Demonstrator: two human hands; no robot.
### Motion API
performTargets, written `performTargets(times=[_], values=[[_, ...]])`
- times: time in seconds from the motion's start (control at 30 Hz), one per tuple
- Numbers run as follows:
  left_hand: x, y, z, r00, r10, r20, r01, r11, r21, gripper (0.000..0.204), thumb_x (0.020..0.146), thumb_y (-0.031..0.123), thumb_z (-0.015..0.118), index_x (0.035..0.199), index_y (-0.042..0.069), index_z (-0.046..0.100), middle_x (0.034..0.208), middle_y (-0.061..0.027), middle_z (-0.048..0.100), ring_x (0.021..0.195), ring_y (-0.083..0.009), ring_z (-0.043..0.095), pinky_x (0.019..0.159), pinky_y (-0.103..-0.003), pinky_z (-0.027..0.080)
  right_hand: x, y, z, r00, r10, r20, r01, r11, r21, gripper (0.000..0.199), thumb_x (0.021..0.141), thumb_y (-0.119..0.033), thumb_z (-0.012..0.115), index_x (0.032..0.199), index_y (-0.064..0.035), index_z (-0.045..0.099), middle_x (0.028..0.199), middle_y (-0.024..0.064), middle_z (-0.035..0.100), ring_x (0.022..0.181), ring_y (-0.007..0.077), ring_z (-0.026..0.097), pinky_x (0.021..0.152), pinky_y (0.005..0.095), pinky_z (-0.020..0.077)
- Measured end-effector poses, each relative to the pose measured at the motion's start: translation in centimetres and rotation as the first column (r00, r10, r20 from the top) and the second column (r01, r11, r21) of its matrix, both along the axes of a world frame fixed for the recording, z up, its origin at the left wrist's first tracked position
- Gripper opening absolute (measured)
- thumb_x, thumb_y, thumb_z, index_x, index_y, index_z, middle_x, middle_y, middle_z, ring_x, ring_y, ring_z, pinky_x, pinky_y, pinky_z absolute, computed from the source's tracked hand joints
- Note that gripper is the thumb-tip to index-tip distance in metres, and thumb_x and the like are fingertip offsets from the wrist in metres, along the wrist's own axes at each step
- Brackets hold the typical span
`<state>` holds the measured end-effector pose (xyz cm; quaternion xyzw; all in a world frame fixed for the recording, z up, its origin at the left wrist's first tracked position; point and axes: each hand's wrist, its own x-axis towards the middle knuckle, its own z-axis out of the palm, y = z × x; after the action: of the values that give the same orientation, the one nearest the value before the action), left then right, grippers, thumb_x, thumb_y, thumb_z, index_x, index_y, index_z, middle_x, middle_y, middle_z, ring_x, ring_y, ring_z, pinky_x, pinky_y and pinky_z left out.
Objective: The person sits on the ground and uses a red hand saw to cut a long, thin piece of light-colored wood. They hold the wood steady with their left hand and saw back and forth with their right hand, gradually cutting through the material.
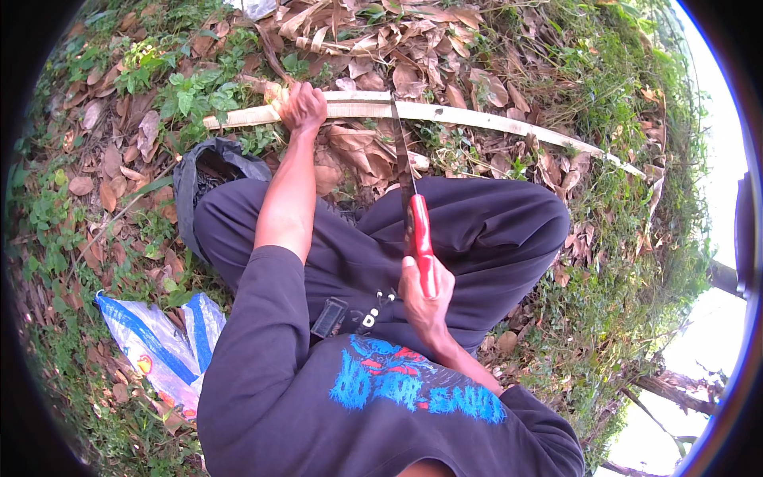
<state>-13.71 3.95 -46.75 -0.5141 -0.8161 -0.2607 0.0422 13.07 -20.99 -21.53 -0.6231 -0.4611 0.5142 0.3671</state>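
Note:
A long, pale strip of split wood or bamboo (469, 116) lies across the leafy ground in front of my crossed legs. My left hand (302, 109) is closed around it left of the middle. My right hand (427, 290), low near my lap, grips the red handle of a narrow hand saw (422, 230). The saw's dark blade points away from me, and its far end meets the strip to the right of my left hand. Its teeth are too small to make out.
Dry brown leaves (373, 44) and green weeds (187, 95) surround the strip. A dark bag (187, 191) stands by my left knee. Farther back on the left lies a clear plastic bag with blue bands (151, 338). Branches (675, 389) show at the lower right.

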Motion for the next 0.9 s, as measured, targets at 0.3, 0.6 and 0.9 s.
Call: performTargets(times=[0.3,0.6,0.9], values=[[-2.4,0.2,4.0,0.932,-0.278,0.233,0.349,0.865,-0.362,0.067,0.076,0.066,0.066,0.118,0.013,0.068,0.117,-0.0178,0.063,0.113,-0.0354,0.06,0.096,-0.048,0.049,5.1,1.8,3.2,0.965,-0.075,-0.25,0.096,0.993,0.072,0.022,0.099,-0.014,0.06,0.082,-0.0016,0.055,0.054,-0.0024,0.047,0.042,0.0043,0.039,0.04,0.0227,0.0281],[-3.4,0.3,6.0,0.833,-0.511,0.211,0.55,0.727,-0.412,0.067,0.062,0.027,0.091,0.106,0.006,0.046,0.106,-0.0243,0.062,0.106,-0.0448,0.059,0.088,-0.053,0.048,4.3,3.3,3.2,0.958,-0.098,-0.268,0.12,0.99,0.068,0.029,0.1,-0.012,0.054,0.073,-0.005,0.047,0.05,-0.0027,0.038,0.038,0.0058,0.032,0.036,0.0236,0.0253],[-4.9,0.3,4.1,0.782,-0.605,0.15,0.618,0.719,-0.319,0.047,0.064,0.02,0.084,0.103,0.007,0.064,0.102,-0.0155,0.065,0.102,-0.0379,0.061,0.088,-0.05,0.048,5.3,3.2,2.2,0.951,-0.097,-0.293,0.103,0.995,0.003,0.023,0.099,-0.015,0.061,0.081,-0.0031,0.054,0.055,-0.002,0.047,0.043,0.0052,0.041,0.04,0.0223,0.0312]])
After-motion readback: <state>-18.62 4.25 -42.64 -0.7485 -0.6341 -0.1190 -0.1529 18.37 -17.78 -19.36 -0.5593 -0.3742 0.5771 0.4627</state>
